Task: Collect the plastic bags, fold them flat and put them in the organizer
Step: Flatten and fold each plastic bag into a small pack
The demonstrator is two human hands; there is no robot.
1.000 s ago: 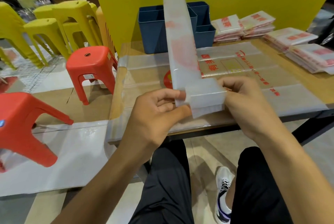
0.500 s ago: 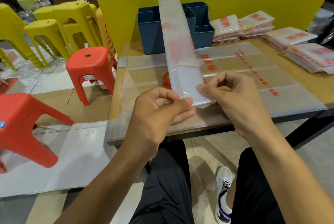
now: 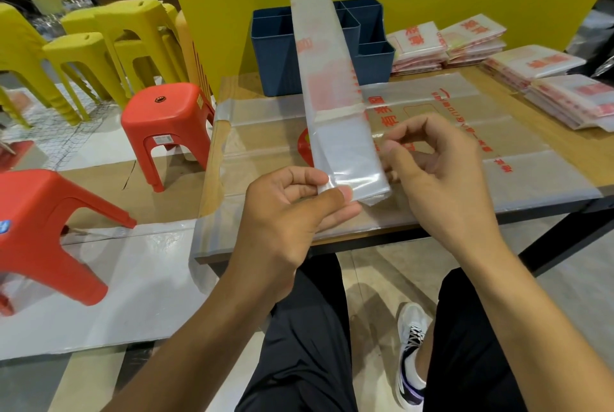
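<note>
Now the left hand point(image 3: 285, 209) pinches the near corner of a long, narrow folded strip of translucent plastic bag point(image 3: 335, 106), thumb on top; from that grip the glossy strip slants up and away, its far end crossing the blue compartmented organizer point(image 3: 275, 46). The right hand point(image 3: 438, 172), fingers curled, touches the strip's right edge; whether it pinches is hard to tell. Beneath the grip, another bag point(image 3: 518, 132) lies flat, red-printed, on the wooden surface point(image 3: 598, 175).

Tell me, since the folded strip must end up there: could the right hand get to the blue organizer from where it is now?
Probably yes. The right hand is beside the long bag strip, and only flat bags lie on the table between it and the blue organizer. The raised strip crosses in front of the organizer, so it might get in the way.
</note>
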